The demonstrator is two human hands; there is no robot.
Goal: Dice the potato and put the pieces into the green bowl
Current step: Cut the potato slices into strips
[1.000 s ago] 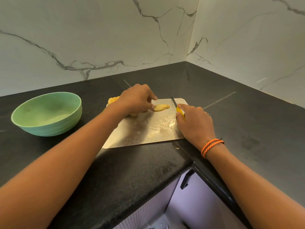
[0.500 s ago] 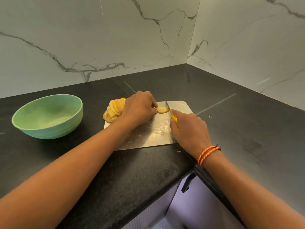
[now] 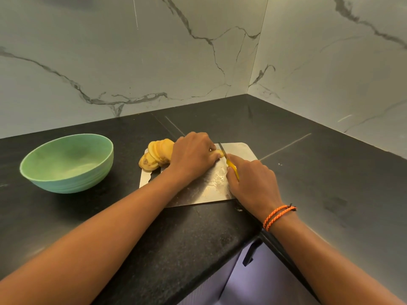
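Observation:
On the steel cutting board (image 3: 240, 150), my left hand (image 3: 193, 153) curls over the last piece of potato (image 3: 219, 153) and holds it down. A fan of yellow potato slices (image 3: 155, 156) lies at the board's far left corner, just behind that hand. My right hand (image 3: 253, 179) grips a knife with a yellow handle (image 3: 233, 167); its dark blade (image 3: 221, 148) stands against the end of the held piece. The green bowl (image 3: 68, 164) sits to the left of the board and holds no potato.
The black stone counter (image 3: 330, 172) runs into a corner under marble walls (image 3: 154, 51). Its front edge lies just below the board, with a purple cabinet door and dark handle (image 3: 251, 254) underneath.
The knife blade has moved left from the board's right part up against the potato piece. More of the slice stack shows behind my left hand. The view has shifted slightly.

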